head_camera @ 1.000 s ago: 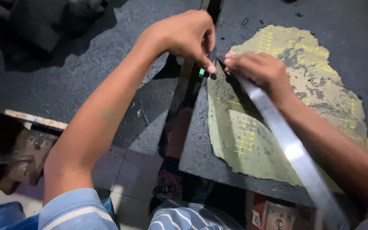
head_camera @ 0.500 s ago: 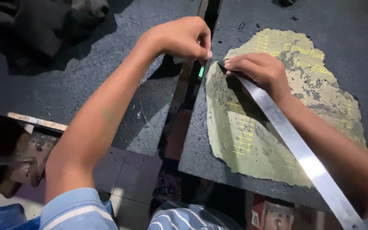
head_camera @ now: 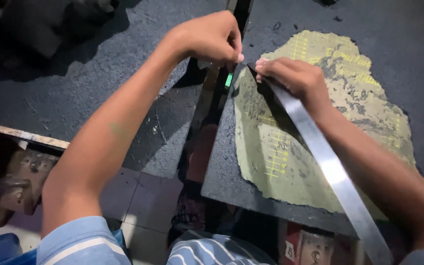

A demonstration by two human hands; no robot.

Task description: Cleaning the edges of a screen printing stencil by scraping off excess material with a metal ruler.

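My left hand [head_camera: 212,39] is closed around a small tool with a green end [head_camera: 228,80], its tip at the near edge of the dark sheet [head_camera: 359,19]. My right hand [head_camera: 295,78] presses a long steel ruler [head_camera: 334,172] flat on a worn yellow-green cutting mat [head_camera: 280,162]. The ruler runs from my fingers down toward the lower right. Both hands almost touch at the mat's top-left corner, beside the narrow gap [head_camera: 207,113] between the two dark work surfaces.
A second dark rough sheet [head_camera: 74,73] lies on the left, with dark bundled material [head_camera: 40,24] at its far corner. A wooden strip [head_camera: 30,137] and a metal fixture [head_camera: 11,189] sit at lower left. Tiled floor [head_camera: 138,201] shows below the gap.
Both hands have shifted slightly up and away along the mat's edge, and the ruler has moved with the right hand. The green tool stays in the left hand.
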